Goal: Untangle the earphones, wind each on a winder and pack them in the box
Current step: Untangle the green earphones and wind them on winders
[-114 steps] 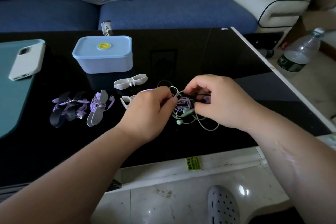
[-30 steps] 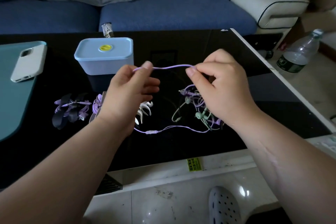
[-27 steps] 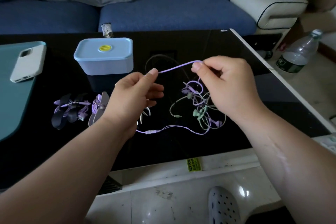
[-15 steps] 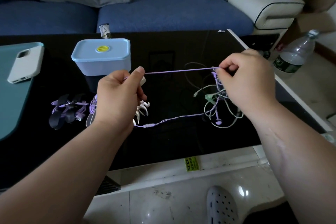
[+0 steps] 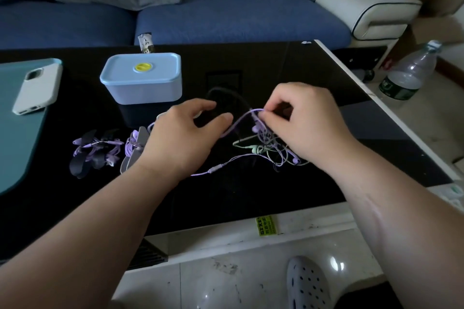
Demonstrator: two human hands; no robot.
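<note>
Purple cord [image 5: 238, 121] pinched in right hand [image 5: 308, 123] above purple-green tangle [image 5: 268, 148], then runs under left hand [image 5: 183, 138], grip unclear.

Looking forward and down from the head, close over the black desk [image 5: 276, 65], facing the blue sofa [image 5: 226, 20] beyond.
</note>
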